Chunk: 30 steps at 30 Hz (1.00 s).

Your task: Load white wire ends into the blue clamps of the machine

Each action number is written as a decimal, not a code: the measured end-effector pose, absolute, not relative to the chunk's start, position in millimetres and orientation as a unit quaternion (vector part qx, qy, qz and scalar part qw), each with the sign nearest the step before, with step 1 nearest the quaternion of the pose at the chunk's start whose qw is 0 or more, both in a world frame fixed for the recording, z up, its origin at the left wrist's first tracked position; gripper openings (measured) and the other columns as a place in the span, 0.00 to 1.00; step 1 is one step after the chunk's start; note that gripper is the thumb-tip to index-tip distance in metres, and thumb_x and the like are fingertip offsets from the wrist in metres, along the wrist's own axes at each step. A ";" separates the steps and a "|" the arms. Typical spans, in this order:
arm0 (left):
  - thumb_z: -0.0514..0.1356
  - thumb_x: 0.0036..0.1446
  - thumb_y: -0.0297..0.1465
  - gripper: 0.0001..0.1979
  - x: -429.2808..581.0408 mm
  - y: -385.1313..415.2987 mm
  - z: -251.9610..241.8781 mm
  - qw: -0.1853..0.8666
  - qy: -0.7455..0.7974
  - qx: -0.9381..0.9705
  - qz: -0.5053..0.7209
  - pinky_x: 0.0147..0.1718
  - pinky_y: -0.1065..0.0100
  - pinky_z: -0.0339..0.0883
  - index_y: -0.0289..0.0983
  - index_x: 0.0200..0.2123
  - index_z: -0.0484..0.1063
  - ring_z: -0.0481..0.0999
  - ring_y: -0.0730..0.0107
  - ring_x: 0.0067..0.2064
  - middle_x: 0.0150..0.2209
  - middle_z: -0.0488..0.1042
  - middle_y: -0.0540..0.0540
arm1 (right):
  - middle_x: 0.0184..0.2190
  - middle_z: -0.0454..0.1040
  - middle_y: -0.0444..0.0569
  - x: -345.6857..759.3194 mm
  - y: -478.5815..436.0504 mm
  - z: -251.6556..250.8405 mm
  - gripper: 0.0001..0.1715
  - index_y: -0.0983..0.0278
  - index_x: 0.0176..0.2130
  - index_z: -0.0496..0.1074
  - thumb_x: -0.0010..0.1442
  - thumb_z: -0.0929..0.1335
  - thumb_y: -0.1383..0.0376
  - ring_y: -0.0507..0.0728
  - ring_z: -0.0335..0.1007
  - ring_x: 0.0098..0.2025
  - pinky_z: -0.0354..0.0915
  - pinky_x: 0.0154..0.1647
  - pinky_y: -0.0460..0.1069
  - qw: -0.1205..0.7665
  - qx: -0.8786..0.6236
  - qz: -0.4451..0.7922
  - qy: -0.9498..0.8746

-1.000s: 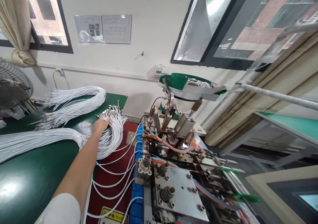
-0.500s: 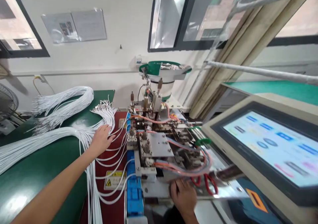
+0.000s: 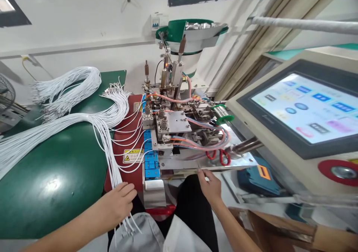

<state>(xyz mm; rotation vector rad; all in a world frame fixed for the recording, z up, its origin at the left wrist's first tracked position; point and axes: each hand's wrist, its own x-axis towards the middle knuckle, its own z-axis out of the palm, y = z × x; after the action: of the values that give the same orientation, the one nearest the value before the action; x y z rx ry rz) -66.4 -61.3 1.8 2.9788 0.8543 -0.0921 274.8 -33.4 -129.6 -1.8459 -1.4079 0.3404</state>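
Note:
A long bundle of white wires [image 3: 109, 147] hangs over the front edge of the table. My left hand [image 3: 122, 200] is closed around its lower part, and loose wire ends show below my fingers. Several single wires loop from the bundle to a row of blue clamps [image 3: 151, 164] on the machine's left side. My right hand [image 3: 211, 186] is at the front edge of the machine's metal plate [image 3: 184, 165], fingers curled with thumb and forefinger close together. Whatever those fingers hold, if anything, is hidden.
A touchscreen panel [image 3: 310, 104] juts in at the right, with a red-ringed button [image 3: 343, 172] below. Behind the machine stands a green-rimmed feeder bowl [image 3: 195, 35]. Another wire bundle [image 3: 75, 86] lies on the green table [image 3: 53, 170]. A solder-like wire spool [image 3: 223, 114] sits on the machine.
My left hand has moved down the white wires from their upper bend to near their lower ends. My right hand has stayed by the machine's front edge. The view has tilted down.

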 end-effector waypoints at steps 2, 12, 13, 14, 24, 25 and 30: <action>0.61 0.51 0.31 0.07 -63.0 -51.7 10.3 0.050 0.258 0.964 -0.045 0.43 0.62 0.61 0.35 0.23 0.70 0.67 0.62 0.42 0.33 0.71 0.44 | 0.19 0.71 0.46 275.7 -40.9 -119.3 0.21 0.64 0.22 0.68 0.57 0.59 0.54 0.53 0.66 0.23 0.61 0.26 0.45 0.391 -0.725 0.146 -0.548; 0.51 0.60 0.32 0.09 -0.2 -38.8 22.3 0.250 0.429 0.846 0.197 0.36 0.68 0.64 0.39 0.36 0.71 0.72 0.70 0.35 0.33 0.74 0.48 | 0.27 0.72 0.49 217.3 -53.4 -48.6 0.19 0.65 0.31 0.73 0.59 0.60 0.55 0.55 0.67 0.30 0.63 0.31 0.48 0.518 -0.552 0.409 -0.509; 0.51 0.60 0.32 0.10 5.7 -39.1 19.8 0.251 0.435 0.840 0.205 0.36 0.68 0.65 0.39 0.36 0.71 0.73 0.69 0.35 0.33 0.74 0.47 | 0.27 0.73 0.49 208.5 -53.6 -43.7 0.20 0.64 0.35 0.73 0.60 0.59 0.55 0.55 0.67 0.30 0.63 0.32 0.49 0.540 -0.519 0.450 -0.486; 0.50 0.60 0.32 0.10 10.5 -39.3 17.8 0.254 0.444 0.834 0.208 0.36 0.68 0.65 0.39 0.37 0.71 0.73 0.69 0.35 0.33 0.74 0.47 | 0.27 0.73 0.49 201.3 -53.7 -39.8 0.22 0.63 0.37 0.73 0.61 0.57 0.55 0.55 0.67 0.29 0.64 0.31 0.49 0.568 -0.491 0.482 -0.452; 0.53 0.55 0.27 0.18 34.3 -38.6 7.1 0.423 0.492 0.718 0.253 0.43 0.64 0.68 0.38 0.51 0.64 0.73 0.65 0.44 0.46 0.73 0.43 | 0.31 0.76 0.49 185.0 -40.7 -7.0 0.06 0.61 0.31 0.77 0.52 0.68 0.65 0.55 0.71 0.34 0.66 0.37 0.49 0.519 -0.487 0.478 -0.515; 0.54 0.54 0.27 0.21 36.1 -37.8 6.0 0.457 0.498 0.686 0.270 0.44 0.65 0.68 0.38 0.52 0.62 0.73 0.66 0.44 0.46 0.72 0.44 | 0.31 0.76 0.49 184.0 -38.9 -5.1 0.07 0.61 0.32 0.77 0.52 0.68 0.65 0.55 0.71 0.34 0.66 0.37 0.49 0.515 -0.484 0.487 -0.513; 0.56 0.54 0.32 0.11 32.0 -31.4 7.1 0.480 0.541 0.623 0.297 0.35 0.70 0.70 0.39 0.41 0.73 0.75 0.69 0.34 0.34 0.77 0.48 | 0.24 0.72 0.45 182.8 -32.8 -3.6 0.10 0.63 0.30 0.75 0.54 0.66 0.61 0.51 0.66 0.25 0.64 0.25 0.46 0.513 -0.492 0.542 -0.449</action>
<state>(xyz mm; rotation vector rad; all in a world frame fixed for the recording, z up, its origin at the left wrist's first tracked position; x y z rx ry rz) 32.0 -31.4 7.1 1.5210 1.3197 0.7250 182.8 -32.8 -3.6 -1.1820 -1.0791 1.3034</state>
